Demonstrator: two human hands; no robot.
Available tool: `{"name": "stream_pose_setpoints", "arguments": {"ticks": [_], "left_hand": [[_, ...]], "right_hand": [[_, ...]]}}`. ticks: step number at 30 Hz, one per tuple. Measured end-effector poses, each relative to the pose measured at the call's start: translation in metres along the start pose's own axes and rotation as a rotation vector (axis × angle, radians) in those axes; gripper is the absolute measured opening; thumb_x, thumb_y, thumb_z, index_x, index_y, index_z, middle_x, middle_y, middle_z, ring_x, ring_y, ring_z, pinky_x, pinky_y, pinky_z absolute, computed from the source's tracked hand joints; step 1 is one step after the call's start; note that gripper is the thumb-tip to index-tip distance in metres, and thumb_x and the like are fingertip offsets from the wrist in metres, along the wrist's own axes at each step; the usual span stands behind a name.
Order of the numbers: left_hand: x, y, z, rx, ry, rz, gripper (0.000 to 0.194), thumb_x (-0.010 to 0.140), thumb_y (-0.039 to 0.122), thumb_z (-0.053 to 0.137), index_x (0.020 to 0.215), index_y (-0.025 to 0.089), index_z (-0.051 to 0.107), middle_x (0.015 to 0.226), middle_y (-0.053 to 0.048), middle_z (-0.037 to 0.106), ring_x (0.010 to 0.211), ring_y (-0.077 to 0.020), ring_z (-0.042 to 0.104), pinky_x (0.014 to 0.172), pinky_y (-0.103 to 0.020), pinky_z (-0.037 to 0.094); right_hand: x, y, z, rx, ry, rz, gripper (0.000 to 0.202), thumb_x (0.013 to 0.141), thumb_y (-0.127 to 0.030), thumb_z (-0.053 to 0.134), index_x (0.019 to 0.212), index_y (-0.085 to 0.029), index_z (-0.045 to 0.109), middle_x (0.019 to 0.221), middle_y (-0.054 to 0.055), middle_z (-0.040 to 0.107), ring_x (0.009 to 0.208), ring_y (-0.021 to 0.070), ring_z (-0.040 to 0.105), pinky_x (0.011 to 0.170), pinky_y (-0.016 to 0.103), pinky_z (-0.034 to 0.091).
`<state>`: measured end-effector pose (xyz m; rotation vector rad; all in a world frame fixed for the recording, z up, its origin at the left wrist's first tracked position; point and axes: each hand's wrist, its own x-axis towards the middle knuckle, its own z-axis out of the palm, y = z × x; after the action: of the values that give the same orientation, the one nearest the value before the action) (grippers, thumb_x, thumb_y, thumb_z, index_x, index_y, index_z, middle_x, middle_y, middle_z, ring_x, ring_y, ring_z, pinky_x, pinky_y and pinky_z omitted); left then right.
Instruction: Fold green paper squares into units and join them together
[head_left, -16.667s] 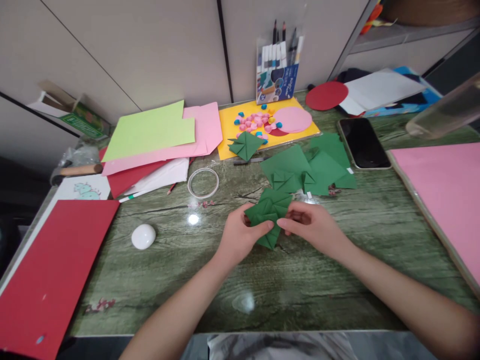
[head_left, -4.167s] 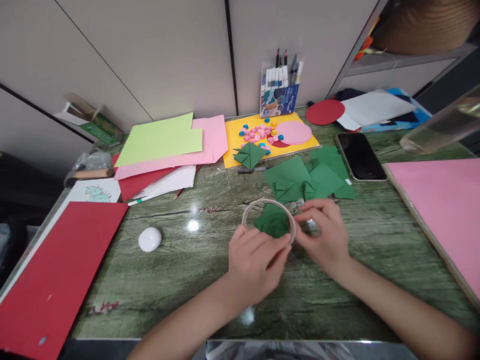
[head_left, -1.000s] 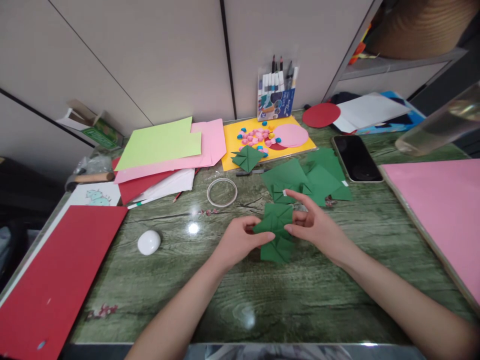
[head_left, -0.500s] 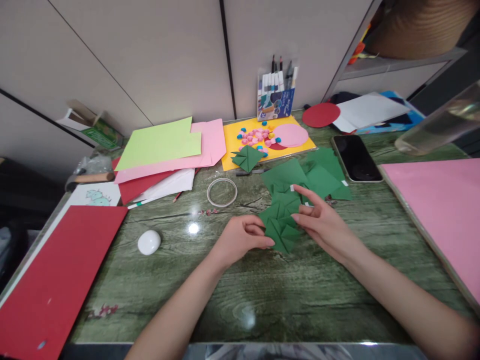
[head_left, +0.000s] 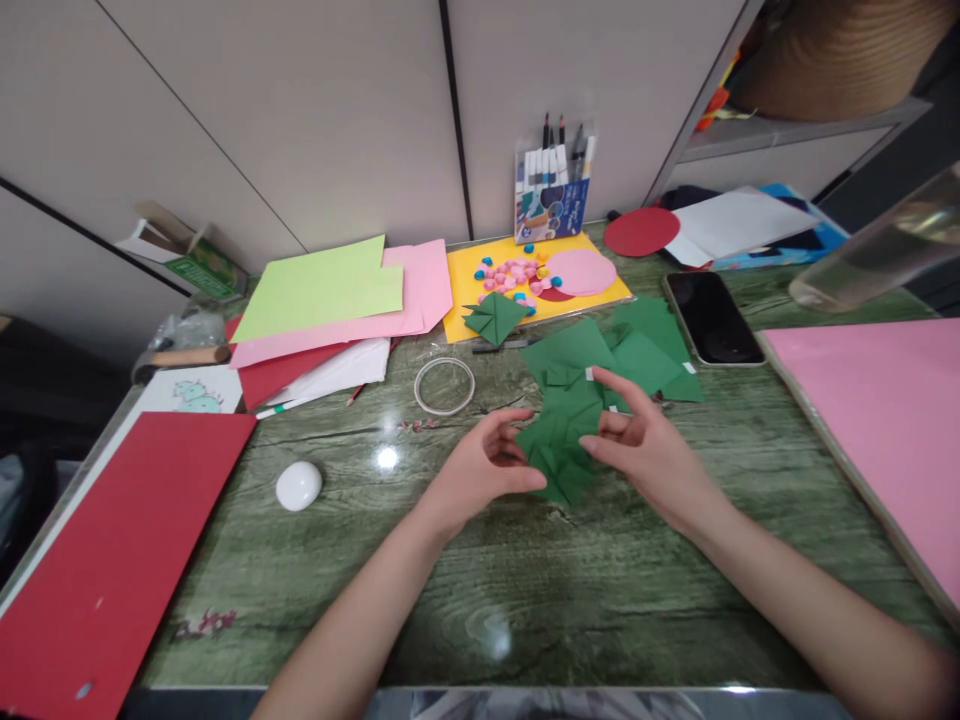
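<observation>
Between my hands is a folded green paper piece (head_left: 556,462), slightly blurred, with pleats and pointed corners. My left hand (head_left: 487,462) holds its left edge, thumb low and fingers curled at the side. My right hand (head_left: 649,445) grips its right edge with the thumb on the paper. The right index finger stretches out, a small white bit at its tip. Just beyond, flat green paper sheets (head_left: 645,350) overlap on the table, with other small white bits on them. A second folded green piece (head_left: 495,318) rests farther back.
A yellow sheet (head_left: 465,290) carries pink and blue paper balls. A tape roll (head_left: 445,387) and a white oval object (head_left: 298,486) lie left of my hands. A phone (head_left: 714,318), pink board (head_left: 877,400) and clear cup (head_left: 877,250) are right. Red card (head_left: 120,560) lies left.
My left fingers have spread and lifted a little. The folded green paper has shifted and tilted between my hands. My right index finger has moved slightly right.
</observation>
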<state>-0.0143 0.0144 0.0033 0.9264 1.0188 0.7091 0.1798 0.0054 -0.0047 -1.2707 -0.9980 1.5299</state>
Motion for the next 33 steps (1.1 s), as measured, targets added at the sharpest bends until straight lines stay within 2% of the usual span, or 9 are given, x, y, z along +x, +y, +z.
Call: {"name": "stream_pose_setpoints", "arguments": {"ticks": [2,4,7,12,18,23,29,33], "left_hand": [[-0.001,-0.002,0.002,0.005,-0.027,0.006,0.063,0.052,0.019,0.079,0.11,0.021,0.055,0.103,-0.006,0.062,0.094,-0.0197,0.058,0.078,-0.03,0.045],[-0.002,-0.004,0.005,0.037,-0.052,0.012,0.053,0.056,0.019,0.077,0.106,0.019,0.058,0.105,-0.007,0.063,0.097,-0.0216,0.058,0.081,-0.032,0.045],[-0.002,-0.007,0.006,0.063,-0.063,0.009,0.039,0.062,0.021,0.073,0.098,0.016,0.061,0.098,-0.007,0.066,0.091,-0.0207,0.061,0.079,-0.032,0.047],[-0.001,-0.008,0.005,0.08,-0.072,-0.004,0.033,0.063,0.021,0.072,0.093,0.014,0.063,0.093,-0.007,0.068,0.085,-0.0196,0.063,0.075,-0.031,0.049],[-0.002,-0.009,0.003,0.09,-0.099,-0.002,0.028,0.064,0.025,0.072,0.089,0.014,0.064,0.09,-0.007,0.069,0.084,-0.0202,0.063,0.074,-0.031,0.049],[0.0,-0.01,0.002,0.114,-0.065,0.033,0.026,0.066,0.023,0.07,0.09,0.014,0.065,0.093,-0.007,0.068,0.086,-0.0203,0.062,0.077,-0.031,0.048],[-0.002,-0.01,0.005,0.166,-0.05,0.055,0.026,0.069,0.023,0.068,0.092,0.014,0.064,0.09,-0.006,0.067,0.084,-0.0194,0.06,0.077,-0.031,0.046],[-0.005,-0.01,0.01,0.135,-0.037,0.058,0.026,0.07,0.03,0.067,0.09,0.014,0.064,0.086,-0.004,0.065,0.081,-0.0179,0.058,0.074,-0.029,0.045]], "right_hand": [[-0.003,0.002,0.004,-0.076,-0.049,-0.024,0.074,0.07,-0.022,0.066,0.133,-0.031,0.028,0.06,-0.007,0.047,0.054,0.0123,0.046,0.051,0.025,0.037],[-0.006,0.003,0.008,-0.15,-0.075,-0.056,0.074,0.07,-0.021,0.066,0.133,-0.031,0.027,0.06,-0.007,0.048,0.056,0.0136,0.048,0.051,0.026,0.037],[-0.009,0.002,0.009,-0.187,-0.083,-0.093,0.067,0.074,-0.023,0.063,0.132,-0.031,0.031,0.061,-0.006,0.048,0.058,0.0135,0.049,0.054,0.027,0.04],[-0.008,-0.003,0.006,-0.147,-0.076,-0.072,0.052,0.083,-0.03,0.053,0.13,-0.029,0.032,0.061,-0.005,0.051,0.059,0.0131,0.049,0.055,0.027,0.039],[-0.006,-0.001,0.002,-0.175,-0.119,-0.045,0.06,0.077,-0.026,0.059,0.13,-0.032,0.032,0.064,-0.005,0.05,0.055,0.0123,0.046,0.049,0.025,0.034],[-0.006,-0.001,0.003,-0.125,-0.182,-0.003,0.07,0.072,-0.022,0.064,0.132,-0.033,0.029,0.066,-0.005,0.051,0.059,0.0133,0.05,0.053,0.027,0.039],[-0.009,0.001,0.005,-0.268,-0.125,-0.11,0.068,0.074,-0.016,0.06,0.132,-0.033,0.029,0.065,-0.006,0.048,0.063,0.0136,0.051,0.063,0.029,0.043],[-0.012,0.005,0.008,-0.373,-0.073,-0.212,0.07,0.075,-0.014,0.059,0.133,-0.034,0.027,0.067,-0.005,0.049,0.065,0.014,0.052,0.069,0.031,0.045]]}}
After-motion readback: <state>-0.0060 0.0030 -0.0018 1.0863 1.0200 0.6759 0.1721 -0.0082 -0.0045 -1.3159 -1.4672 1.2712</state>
